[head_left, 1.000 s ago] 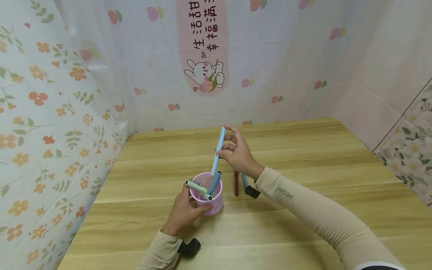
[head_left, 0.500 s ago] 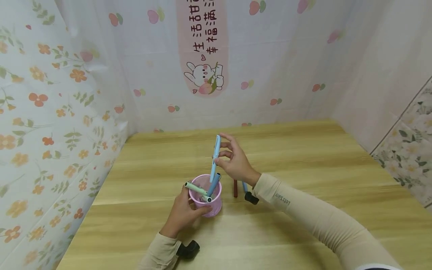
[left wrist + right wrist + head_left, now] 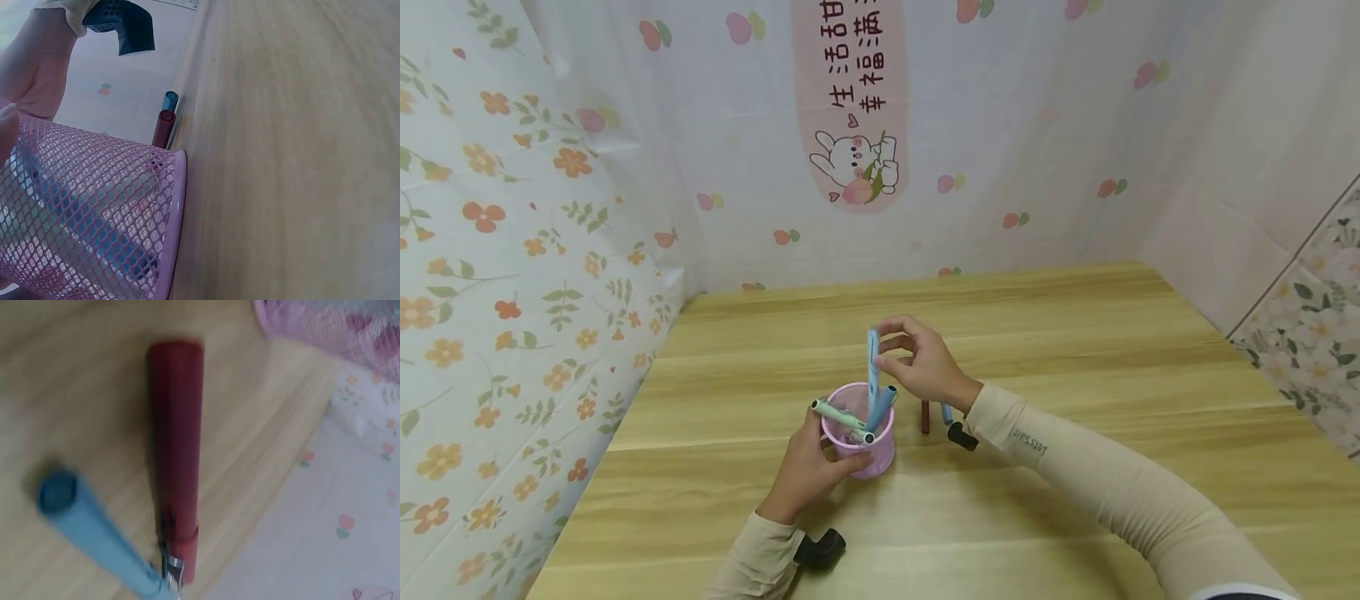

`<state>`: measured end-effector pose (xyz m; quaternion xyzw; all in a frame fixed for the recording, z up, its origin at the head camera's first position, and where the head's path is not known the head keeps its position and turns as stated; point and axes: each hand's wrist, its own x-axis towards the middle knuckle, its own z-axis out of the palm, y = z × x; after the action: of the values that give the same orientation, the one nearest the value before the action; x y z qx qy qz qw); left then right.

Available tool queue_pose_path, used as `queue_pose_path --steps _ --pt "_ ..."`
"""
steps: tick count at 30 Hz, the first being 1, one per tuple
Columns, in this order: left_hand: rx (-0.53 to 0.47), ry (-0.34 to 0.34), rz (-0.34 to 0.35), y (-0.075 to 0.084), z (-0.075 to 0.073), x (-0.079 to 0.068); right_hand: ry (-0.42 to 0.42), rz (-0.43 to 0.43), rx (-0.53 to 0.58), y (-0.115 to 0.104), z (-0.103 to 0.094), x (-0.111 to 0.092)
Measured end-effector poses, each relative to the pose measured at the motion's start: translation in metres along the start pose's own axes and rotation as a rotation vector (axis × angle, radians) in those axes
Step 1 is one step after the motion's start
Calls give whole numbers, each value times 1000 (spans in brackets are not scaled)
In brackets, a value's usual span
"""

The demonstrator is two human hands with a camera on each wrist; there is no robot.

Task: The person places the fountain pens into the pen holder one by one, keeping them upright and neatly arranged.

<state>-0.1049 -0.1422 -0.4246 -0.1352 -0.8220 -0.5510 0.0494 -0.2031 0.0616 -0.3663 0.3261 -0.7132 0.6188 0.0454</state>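
A pink mesh pen cup (image 3: 874, 462) stands on the table, gripped around its left side by my left hand (image 3: 811, 471). Two pale green pens (image 3: 838, 414) and a darker blue pen (image 3: 881, 408) lean inside it. Above the cup my right hand (image 3: 921, 358) pinches a light blue pen (image 3: 873, 358) near its upper part. That pen stands nearly upright, its lower end inside the cup's rim. In the left wrist view the mesh wall (image 3: 94, 206) shows the darker blue pen through it.
Right of the cup a dark red pen (image 3: 925, 417) and a blue pen (image 3: 947, 412) lie on the wooden table (image 3: 1037, 517), partly under my right hand. A patterned curtain (image 3: 737, 167) hangs behind the table. Black wrist-camera mounts (image 3: 822, 550) stick out from the sleeves.
My right hand has moved down and slightly left with the light blue pen, bringing its lower end into the cup. The pen is now more upright. My left hand keeps its grip.
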Motion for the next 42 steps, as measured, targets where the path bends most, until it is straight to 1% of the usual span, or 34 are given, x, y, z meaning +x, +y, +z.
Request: queue_pose_path --steps 3,6,13,15,25,27,31,34,38,42 --pt "-7 1 10 -1 1 1 -13 17 -78 -1 -5 0" --pt "-5 5 21 -1 1 0 -15 52 -88 -2 -10 1" --pt "-19 6 -1 -1 2 0 -21 105 -96 -1 -19 3" --pt "-19 7 6 -2 2 0 -25 126 -101 1 -21 4" --pt "-8 12 7 -3 1 0 -23 289 -94 11 -30 6" --pt "-5 13 12 -3 1 0 -30 312 -117 14 -33 6" --pt "-3 11 19 -2 1 0 -38 368 -201 20 -41 7" --pt "-18 3 27 -2 2 1 -20 428 -245 21 -47 7" --pt "-30 1 19 -2 2 2 -10 502 -265 23 -53 6" --pt "-23 4 7 -2 2 1 -17 567 -259 29 -57 6"
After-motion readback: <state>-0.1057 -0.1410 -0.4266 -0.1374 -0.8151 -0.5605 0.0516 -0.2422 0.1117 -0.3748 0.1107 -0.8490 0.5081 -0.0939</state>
